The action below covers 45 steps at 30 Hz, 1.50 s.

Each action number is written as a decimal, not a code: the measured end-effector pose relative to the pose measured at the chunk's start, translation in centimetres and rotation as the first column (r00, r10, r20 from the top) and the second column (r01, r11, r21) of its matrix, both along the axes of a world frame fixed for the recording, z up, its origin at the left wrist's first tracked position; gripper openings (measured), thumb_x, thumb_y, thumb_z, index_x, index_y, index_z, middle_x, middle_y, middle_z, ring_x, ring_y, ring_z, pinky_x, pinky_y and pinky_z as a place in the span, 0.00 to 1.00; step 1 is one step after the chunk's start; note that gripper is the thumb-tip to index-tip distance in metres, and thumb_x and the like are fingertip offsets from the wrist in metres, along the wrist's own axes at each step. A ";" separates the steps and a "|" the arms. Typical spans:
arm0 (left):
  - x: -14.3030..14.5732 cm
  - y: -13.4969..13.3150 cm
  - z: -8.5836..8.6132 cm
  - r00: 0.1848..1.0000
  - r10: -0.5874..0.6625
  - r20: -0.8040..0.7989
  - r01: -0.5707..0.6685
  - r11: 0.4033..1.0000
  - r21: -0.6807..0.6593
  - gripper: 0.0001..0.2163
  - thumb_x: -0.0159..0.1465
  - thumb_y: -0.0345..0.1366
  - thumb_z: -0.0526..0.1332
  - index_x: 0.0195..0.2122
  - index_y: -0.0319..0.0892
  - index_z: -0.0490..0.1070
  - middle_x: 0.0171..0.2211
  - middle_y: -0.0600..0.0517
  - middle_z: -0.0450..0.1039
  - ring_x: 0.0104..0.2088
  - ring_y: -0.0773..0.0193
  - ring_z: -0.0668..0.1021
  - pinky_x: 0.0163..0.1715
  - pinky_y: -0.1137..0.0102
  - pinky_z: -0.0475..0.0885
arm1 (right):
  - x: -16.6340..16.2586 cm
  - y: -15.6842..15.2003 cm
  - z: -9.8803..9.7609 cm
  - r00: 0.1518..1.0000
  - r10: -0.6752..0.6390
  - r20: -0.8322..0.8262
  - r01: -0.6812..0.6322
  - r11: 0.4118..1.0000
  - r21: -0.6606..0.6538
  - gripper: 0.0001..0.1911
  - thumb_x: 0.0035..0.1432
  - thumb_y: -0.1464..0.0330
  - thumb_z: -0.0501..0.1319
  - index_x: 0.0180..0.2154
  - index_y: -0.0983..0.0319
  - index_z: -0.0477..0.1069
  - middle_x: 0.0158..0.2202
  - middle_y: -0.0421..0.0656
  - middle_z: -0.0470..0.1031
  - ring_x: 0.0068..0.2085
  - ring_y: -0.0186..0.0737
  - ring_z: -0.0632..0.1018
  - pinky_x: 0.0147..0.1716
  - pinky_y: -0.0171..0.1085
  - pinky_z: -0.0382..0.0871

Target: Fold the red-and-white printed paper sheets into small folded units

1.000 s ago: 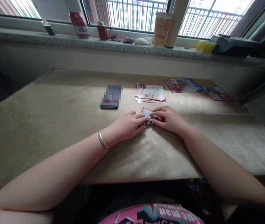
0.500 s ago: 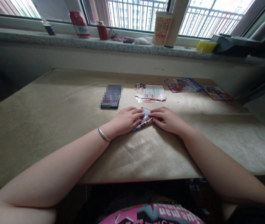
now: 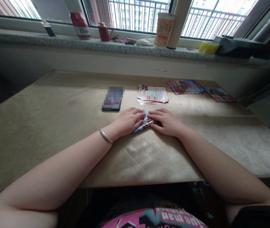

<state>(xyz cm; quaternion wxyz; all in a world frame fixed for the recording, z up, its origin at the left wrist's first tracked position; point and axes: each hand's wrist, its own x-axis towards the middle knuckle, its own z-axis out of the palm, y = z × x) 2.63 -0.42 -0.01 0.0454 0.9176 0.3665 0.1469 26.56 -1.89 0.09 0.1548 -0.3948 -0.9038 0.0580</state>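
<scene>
On the table in front of me lies a small folded sheet of printed paper (image 3: 146, 122), glossy, with blue, white and red colours. My left hand (image 3: 133, 119) holds its left side, fingers bent over the top and thumb near the lower edge. My right hand (image 3: 165, 122) grips the right side, its fingers pressing down on the folded part. Much of the sheet is hidden beneath the fingers.
Beyond my hands lie a blurred dark phone (image 3: 113, 98) and a pile of white-and-red printed sheets (image 3: 154, 93). Colourful printed sheets (image 3: 185, 86) and another stack (image 3: 219, 94) rest at the back right. A can (image 3: 80, 26) and a paper cup (image 3: 164, 30) stand on the windowsill.
My right hand has slid slightly left over the folded paper, closer to my left hand, covering more of it. My left hand has barely moved.
</scene>
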 end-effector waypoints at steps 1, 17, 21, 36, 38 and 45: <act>0.0 0.1 -0.1 1.000 0.010 -0.013 -0.010 1.000 0.002 0.20 0.72 0.42 0.49 0.59 0.41 0.69 0.59 0.45 0.69 0.59 0.54 0.69 0.61 0.57 0.63 | 0.0 0.0 0.0 1.000 0.004 -0.002 -0.004 1.000 0.005 0.25 0.63 0.59 0.57 0.59 0.58 0.70 0.61 0.46 0.71 0.59 0.52 0.68 0.62 0.54 0.61; -0.8 -0.1 0.1 0.997 -0.064 -0.050 0.060 0.996 -0.070 0.22 0.70 0.45 0.51 0.63 0.44 0.64 0.59 0.41 0.64 0.59 0.51 0.67 0.61 0.55 0.62 | 0.5 0.2 0.4 0.997 0.075 -0.018 -0.076 0.996 -0.050 0.23 0.62 0.58 0.59 0.57 0.57 0.72 0.61 0.44 0.72 0.60 0.52 0.69 0.64 0.60 0.51; -0.8 -0.4 -0.1 0.997 -0.059 -0.051 0.056 0.997 -0.061 0.21 0.71 0.44 0.51 0.62 0.44 0.66 0.60 0.41 0.63 0.60 0.50 0.66 0.63 0.54 0.61 | 0.3 0.4 0.0 0.999 0.048 -0.008 -0.048 0.998 -0.046 0.22 0.65 0.58 0.56 0.57 0.56 0.72 0.61 0.42 0.71 0.62 0.52 0.67 0.65 0.60 0.49; -0.5 -1.0 0.0 1.000 0.004 -0.019 -0.005 0.997 -0.071 0.20 0.70 0.44 0.52 0.60 0.43 0.66 0.57 0.43 0.63 0.58 0.53 0.69 0.62 0.58 0.64 | 0.1 0.5 -0.4 1.000 0.022 0.001 -0.021 0.999 -0.042 0.22 0.65 0.58 0.56 0.58 0.54 0.70 0.62 0.41 0.70 0.62 0.53 0.67 0.66 0.63 0.45; -0.5 -1.0 0.0 1.000 0.002 -0.020 -0.003 0.997 -0.083 0.20 0.70 0.45 0.52 0.60 0.43 0.66 0.57 0.43 0.64 0.58 0.53 0.69 0.61 0.58 0.64 | 0.1 0.5 -0.4 1.000 0.029 0.001 -0.029 0.999 -0.040 0.22 0.65 0.58 0.56 0.58 0.54 0.70 0.62 0.42 0.70 0.62 0.53 0.67 0.65 0.63 0.46; -0.2 -1.5 0.7 0.999 0.027 -0.023 -0.030 0.990 -0.138 0.23 0.70 0.49 0.52 0.60 0.43 0.66 0.59 0.43 0.63 0.60 0.53 0.67 0.63 0.58 0.61 | 0.1 0.5 -0.1 0.999 0.051 -0.005 -0.051 0.998 -0.044 0.23 0.65 0.59 0.57 0.60 0.53 0.68 0.62 0.41 0.69 0.61 0.51 0.68 0.63 0.57 0.57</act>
